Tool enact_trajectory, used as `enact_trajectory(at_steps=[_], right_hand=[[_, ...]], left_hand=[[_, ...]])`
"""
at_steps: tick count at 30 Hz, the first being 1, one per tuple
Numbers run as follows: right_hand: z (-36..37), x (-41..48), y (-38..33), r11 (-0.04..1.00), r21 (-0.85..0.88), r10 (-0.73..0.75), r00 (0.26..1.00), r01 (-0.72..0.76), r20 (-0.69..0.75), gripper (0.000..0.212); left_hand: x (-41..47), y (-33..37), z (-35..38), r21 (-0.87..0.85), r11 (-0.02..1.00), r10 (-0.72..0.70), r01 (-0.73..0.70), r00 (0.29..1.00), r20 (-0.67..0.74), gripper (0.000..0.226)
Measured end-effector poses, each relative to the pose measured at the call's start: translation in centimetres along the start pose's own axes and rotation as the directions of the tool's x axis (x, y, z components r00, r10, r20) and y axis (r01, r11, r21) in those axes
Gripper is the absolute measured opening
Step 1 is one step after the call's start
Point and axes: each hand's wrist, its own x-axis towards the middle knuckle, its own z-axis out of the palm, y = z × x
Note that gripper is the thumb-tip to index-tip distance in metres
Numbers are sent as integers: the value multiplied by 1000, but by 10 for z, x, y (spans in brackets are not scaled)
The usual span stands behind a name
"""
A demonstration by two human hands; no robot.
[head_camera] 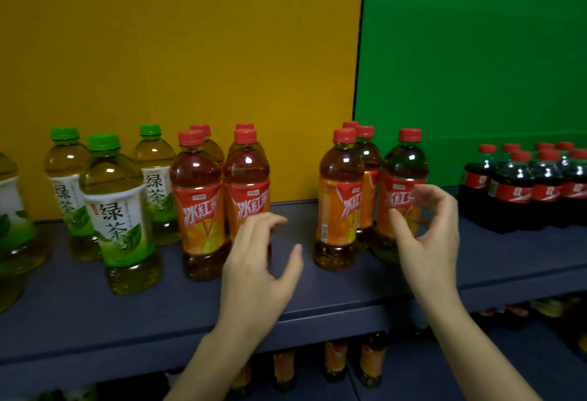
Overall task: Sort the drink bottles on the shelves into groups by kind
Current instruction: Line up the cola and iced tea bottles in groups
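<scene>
On the dark blue shelf (pixel 95 311) stand green tea bottles (pixel 117 210) with green caps at the left. Iced red tea bottles with red caps form two clusters: a left cluster (pixel 198 206) and a right cluster (pixel 341 203). Cola bottles (pixel 514 191) are grouped at the far right. My left hand (pixel 257 267) hovers with loosely curled fingers just in front of the left cluster, holding nothing. My right hand (pixel 427 235) is cupped around the rightmost red tea bottle (pixel 403 191) without closing on it.
A yellow panel (pixel 178 51) and a green panel (pixel 476 51) back the shelf. A gap of bare shelf lies between the two red tea clusters. More red tea bottles (pixel 336 359) stand on the lower shelf, below the front edge.
</scene>
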Motion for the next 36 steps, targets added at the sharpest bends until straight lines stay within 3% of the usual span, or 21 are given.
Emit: enact_trajectory(at_steps=[2,5,12,24,29,36], right_hand=[[-6,11,18,997,-38,65,998,-64,6,51],[-10,26,42,986,-97,151,978,-138,141,72],[-6,43,61,973,-203,156,958,-108,239,89],[-13,48,72,988,-43,153,935,-147,320,90],[-25,43,64,982,62,143,926,-176,349,80],[-5,26,39,912,286,106,840,-295,532,69]], left_hand=[[4,8,27,5,997,-76,76,996,55,51],[12,18,64,43,981,-194,190,976,98,75],[26,30,110,161,921,-359,355,933,-1,92],[28,15,105,74,889,-449,451,892,-47,83],[35,4,102,90,864,-494,495,869,-42,84],[48,-14,100,77,846,-528,527,849,2,82]])
